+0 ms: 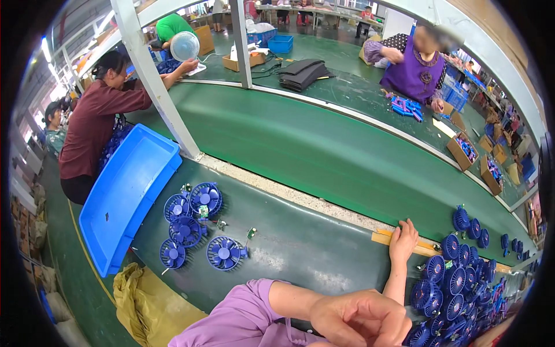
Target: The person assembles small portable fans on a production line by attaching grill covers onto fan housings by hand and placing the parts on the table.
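Observation:
My left hand (361, 318), below a lilac sleeve, is raised close to me at the lower middle. Its fingers are curled together, and whatever they may hold is hidden. Farther out, my right hand (403, 240) lies palm down with its fingers stretched over yellow tape (381, 237) on the bench's far edge. Right of it a dense heap of dark blue fan heads (457, 280) covers the bench, several with small green circuit boards. At the left lie several more, among them one fan head (224, 253) apart from its neighbours.
A green conveyor belt (300, 150) runs beyond the bench, carrying several fan heads (474, 229) at the right. A blue tray (130, 194) leans at the left, near a yellowish plastic sheet (156, 306). A white post (156, 75) rises beside the belt. Co-workers sit left and across.

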`<state>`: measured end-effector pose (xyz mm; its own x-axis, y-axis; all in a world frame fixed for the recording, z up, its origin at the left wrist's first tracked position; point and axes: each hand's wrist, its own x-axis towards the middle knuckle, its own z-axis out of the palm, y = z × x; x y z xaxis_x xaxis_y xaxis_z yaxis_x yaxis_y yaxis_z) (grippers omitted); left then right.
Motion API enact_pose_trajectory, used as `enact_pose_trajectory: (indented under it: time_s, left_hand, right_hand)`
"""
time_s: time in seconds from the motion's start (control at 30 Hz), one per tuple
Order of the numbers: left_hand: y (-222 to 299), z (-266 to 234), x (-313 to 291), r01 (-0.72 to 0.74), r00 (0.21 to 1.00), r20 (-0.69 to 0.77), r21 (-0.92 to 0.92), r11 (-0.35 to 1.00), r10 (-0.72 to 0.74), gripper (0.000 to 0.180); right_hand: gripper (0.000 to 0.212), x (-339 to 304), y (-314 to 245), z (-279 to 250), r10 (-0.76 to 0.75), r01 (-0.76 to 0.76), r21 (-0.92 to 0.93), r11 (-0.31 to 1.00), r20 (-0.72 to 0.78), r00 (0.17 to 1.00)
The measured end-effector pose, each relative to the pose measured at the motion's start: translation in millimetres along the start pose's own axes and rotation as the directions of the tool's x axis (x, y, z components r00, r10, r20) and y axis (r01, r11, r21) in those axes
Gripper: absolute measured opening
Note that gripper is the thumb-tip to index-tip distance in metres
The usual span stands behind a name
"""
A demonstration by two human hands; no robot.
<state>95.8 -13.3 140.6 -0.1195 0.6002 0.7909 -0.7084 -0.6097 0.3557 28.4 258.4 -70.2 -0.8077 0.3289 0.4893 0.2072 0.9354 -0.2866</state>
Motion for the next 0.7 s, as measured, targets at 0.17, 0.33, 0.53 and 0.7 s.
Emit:
enact_pose_trajectory:
  time_s: [0.17,0.33,0.53,0.7]
  left_hand:
    - [4.7,13.8,6.9,-0.165,0.979,-0.118,0.011,0.986,0.165,0.02]
    - [12.9,13.6,-0.1,-0.09,0.984,-0.151,0.011,0.996,0.091,0.019]
    - [14.9,10.6,-5.7,-0.086,0.991,-0.099,0.074,0.994,0.093,0.02]
    - [16.2,1.1,4.7,-0.305,0.952,0.01,0.154,0.94,0.307,0.023]
  right_hand:
    - [0.025,1.9,-0.5,1.6,-0.014,0.014,-0.003,1.0,-0.012,1.0]
    - [0.025,-0.7,2.2,2.1,-0.006,0.006,-0.001,1.0,-0.003,1.0]
    - [0.026,-1.3,3.4,1.2,-0.01,0.01,-0.001,1.0,-0.006,1.0]
    - [0.026,-0.1,5.0,5.1,-0.01,0.01,-0.016,1.0,0.005,1.0]
